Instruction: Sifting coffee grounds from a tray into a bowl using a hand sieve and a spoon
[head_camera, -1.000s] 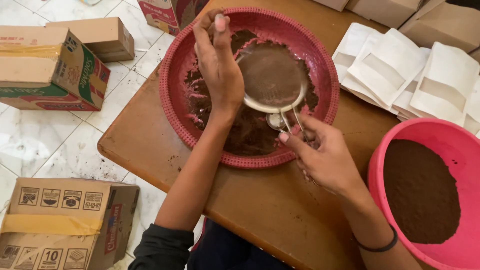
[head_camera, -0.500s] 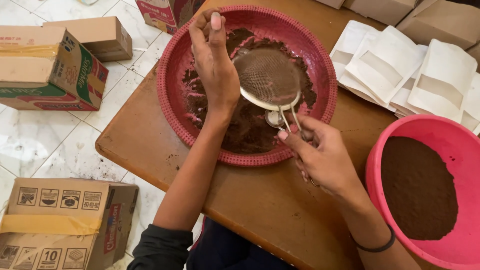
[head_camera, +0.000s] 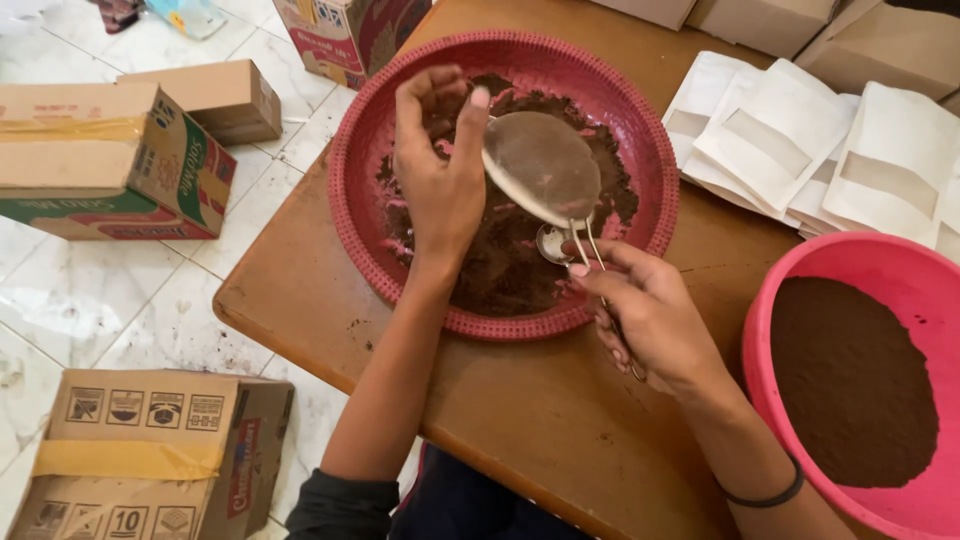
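1. Gripping the wire handle of a small sieve (head_camera: 542, 167), the right hand (head_camera: 650, 320) has its fingers curled tight round it, at about 5 o'clock of the red tray (head_camera: 355, 180).
2. The sieve hangs tilted over the brown powder (head_camera: 505, 270) in the tray.
3. Left hand (head_camera: 437, 175) has its fingers loosely bent, thumb tip touching the sieve's rim at 9 o'clock.
4. A pink bowl (head_camera: 770, 270) of powder sits at 3 o'clock, white pouches (head_camera: 790, 135) at 1 o'clock.

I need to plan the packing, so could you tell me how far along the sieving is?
Done: a layer of brown powder lies in the red tray. In hand: the right hand holds a sieve tilted over the tray, with the left hand against its rim. Left: the pink bowl holds much powder, and the white pouches lie flat.
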